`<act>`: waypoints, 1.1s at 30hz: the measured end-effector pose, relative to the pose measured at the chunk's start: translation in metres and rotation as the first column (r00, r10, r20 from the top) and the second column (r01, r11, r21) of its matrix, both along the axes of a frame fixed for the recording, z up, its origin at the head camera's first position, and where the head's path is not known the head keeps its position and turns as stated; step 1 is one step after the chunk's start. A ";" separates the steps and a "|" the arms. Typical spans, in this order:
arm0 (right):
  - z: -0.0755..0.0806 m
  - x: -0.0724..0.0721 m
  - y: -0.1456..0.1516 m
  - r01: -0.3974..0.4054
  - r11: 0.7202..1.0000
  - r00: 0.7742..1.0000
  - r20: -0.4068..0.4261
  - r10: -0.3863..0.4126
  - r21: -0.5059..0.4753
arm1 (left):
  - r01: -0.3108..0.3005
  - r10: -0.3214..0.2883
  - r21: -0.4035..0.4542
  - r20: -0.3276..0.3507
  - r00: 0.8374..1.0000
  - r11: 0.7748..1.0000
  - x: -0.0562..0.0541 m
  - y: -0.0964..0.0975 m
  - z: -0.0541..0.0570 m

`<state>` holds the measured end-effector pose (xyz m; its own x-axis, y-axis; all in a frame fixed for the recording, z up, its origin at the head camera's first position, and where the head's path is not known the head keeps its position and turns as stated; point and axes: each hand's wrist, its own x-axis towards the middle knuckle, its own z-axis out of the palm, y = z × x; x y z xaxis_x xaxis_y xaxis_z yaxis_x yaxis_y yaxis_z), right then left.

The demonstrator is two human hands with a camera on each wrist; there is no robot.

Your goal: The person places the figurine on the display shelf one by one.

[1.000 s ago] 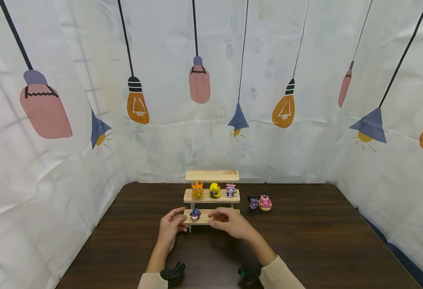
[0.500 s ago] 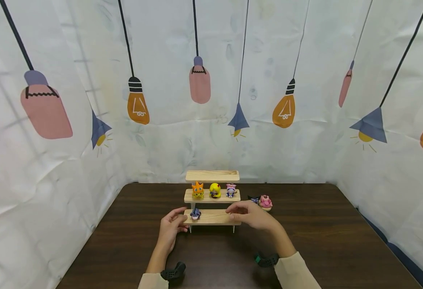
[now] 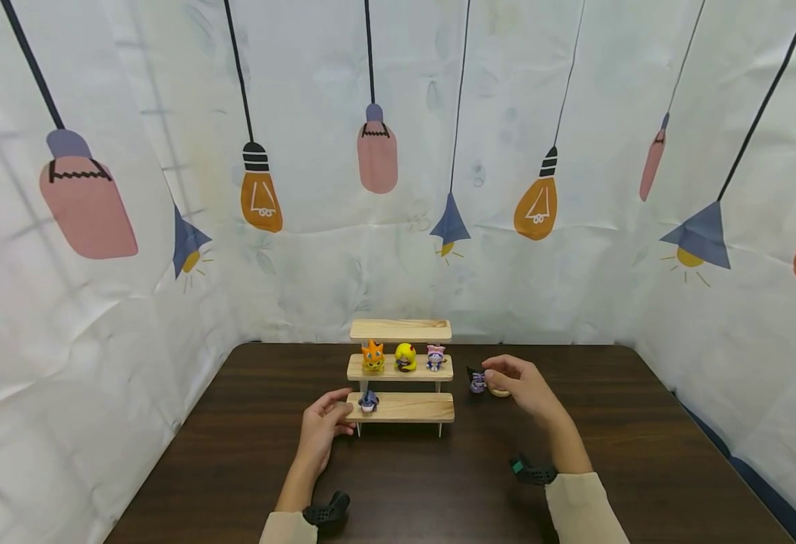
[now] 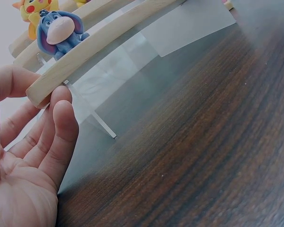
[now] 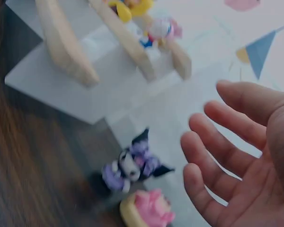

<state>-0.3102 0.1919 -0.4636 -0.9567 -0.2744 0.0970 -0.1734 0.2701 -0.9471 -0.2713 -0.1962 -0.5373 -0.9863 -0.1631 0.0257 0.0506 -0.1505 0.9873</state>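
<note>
My left hand point(image 3: 322, 427) pinches the left end of the lowest step of a wooden three-tier display stand point(image 3: 411, 408), thumb above and fingers curled beneath. Close to that thumb sits a blue donkey figurine point(image 4: 61, 35). Off the stand's right side, my right hand point(image 3: 523, 385) holds nothing, its fingers loosely spread in the right wrist view. Beside its fingertips are a purple figurine with black pointed ears point(image 5: 132, 163) and a pink figurine on a cream base point(image 5: 149, 208). In the head view the hand covers most of the pink one.
On the middle step stand an orange-and-yellow figurine point(image 3: 373, 358), a yellow-haired one point(image 3: 405, 358) and a pink-and-purple one point(image 3: 435, 358). The top step point(image 3: 398, 329) is bare wood. The dark wooden table point(image 3: 235, 453) meets a lamp-patterned curtain point(image 3: 330, 264) behind.
My right hand has moved from the lowest step rightward to the two figurines on the table. My left hand has stayed on the stand's left end.
</note>
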 end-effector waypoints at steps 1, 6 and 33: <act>-0.003 -0.001 0.002 0.031 0.999 0.999 0.011 -0.031 -0.025 | 0.000 0.000 0.003 0.001 1.000 1.000 0.000 0.000 0.000; -0.015 -0.008 0.010 0.230 0.971 0.973 0.025 -0.229 -0.064 | 0.001 -0.001 0.008 0.000 1.000 1.000 0.000 0.000 0.000; -0.059 -0.026 0.028 0.164 0.981 0.972 0.150 -0.179 0.105 | 0.003 -0.004 0.017 0.015 1.000 1.000 0.001 0.000 0.002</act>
<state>-0.3363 0.2202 -0.5230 -0.9914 -0.1058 -0.0768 0.0325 0.3697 -0.9286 -0.2704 -0.1959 -0.5355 -0.9871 -0.1598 0.0079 0.0350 -0.1675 0.9853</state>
